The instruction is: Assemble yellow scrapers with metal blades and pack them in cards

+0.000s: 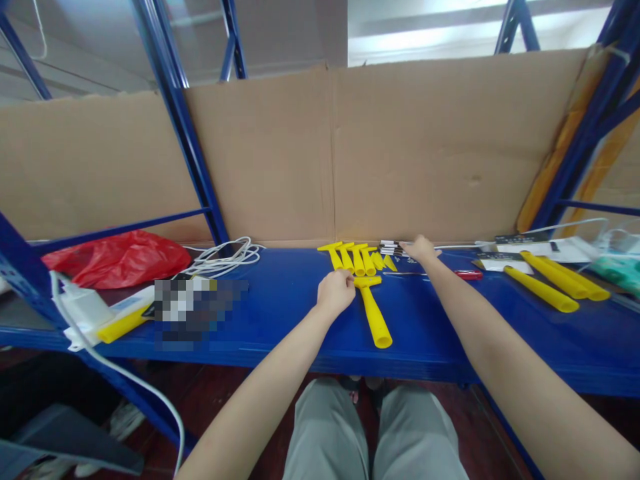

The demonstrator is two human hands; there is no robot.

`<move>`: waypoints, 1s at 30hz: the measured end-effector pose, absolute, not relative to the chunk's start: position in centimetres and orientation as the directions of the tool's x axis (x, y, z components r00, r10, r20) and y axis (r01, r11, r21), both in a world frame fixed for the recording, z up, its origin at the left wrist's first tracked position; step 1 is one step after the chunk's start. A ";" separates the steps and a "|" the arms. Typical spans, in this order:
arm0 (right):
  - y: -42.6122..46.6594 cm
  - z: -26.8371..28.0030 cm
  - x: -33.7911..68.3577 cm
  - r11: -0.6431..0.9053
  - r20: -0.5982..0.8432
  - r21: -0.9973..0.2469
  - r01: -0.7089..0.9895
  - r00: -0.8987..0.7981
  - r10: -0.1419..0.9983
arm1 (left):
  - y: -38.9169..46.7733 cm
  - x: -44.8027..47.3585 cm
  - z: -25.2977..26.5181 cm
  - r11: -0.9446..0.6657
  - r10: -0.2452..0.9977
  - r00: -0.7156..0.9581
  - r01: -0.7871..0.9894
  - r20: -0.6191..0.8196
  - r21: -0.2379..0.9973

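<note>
My left hand (336,293) is closed, its fingertips pinching the left end of the crossbar on a yellow T-shaped handle (376,319). The handle lies on the blue shelf, with its hollow round end toward me. Farther back, my right hand (421,249) reaches to a small stack of black-and-white strips (391,248), its fingers closing at the stack's right end; the fingertips are partly hidden. Several more yellow T-shaped handles (358,260) stand in a row behind my left hand. Beside them lie small yellow pointed pieces (383,261). A screwdriver with a red handle (469,274) rests under my right forearm.
Yellow tubes (543,289) and white-and-black packaging (505,262) lie at right on the blue shelf (280,313). At left are a red plastic bag (120,259), coiled white cable (235,257) and another yellow tube (123,325). Cardboard (265,160) closes the back; blue posts (187,133) flank it.
</note>
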State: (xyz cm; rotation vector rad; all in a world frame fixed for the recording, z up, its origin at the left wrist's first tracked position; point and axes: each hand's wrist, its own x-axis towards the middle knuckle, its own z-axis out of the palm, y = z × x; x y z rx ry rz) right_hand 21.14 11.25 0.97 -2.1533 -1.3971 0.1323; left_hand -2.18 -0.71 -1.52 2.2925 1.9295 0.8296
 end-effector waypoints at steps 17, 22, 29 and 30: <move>12.8 0.6 20.6 -0.303 0.332 -0.326 0.895 0.409 0.850 | -1.1 -2.3 -1.5 -0.211 0.933 0.062 0.892 0.354 0.399; 13.0 0.4 20.2 -0.313 0.345 -0.311 0.897 0.414 0.842 | -1.3 -2.2 -1.3 -0.206 0.936 0.058 0.889 0.347 0.408; 13.2 0.4 19.9 -0.357 0.314 -0.379 0.854 0.481 0.819 | -1.4 -2.2 -1.1 -0.191 0.945 0.049 0.884 0.322 0.426; 13.2 0.3 19.9 -0.357 0.316 -0.393 0.848 0.489 0.813 | -1.4 -2.2 -1.1 -0.190 0.946 0.048 0.884 0.322 0.428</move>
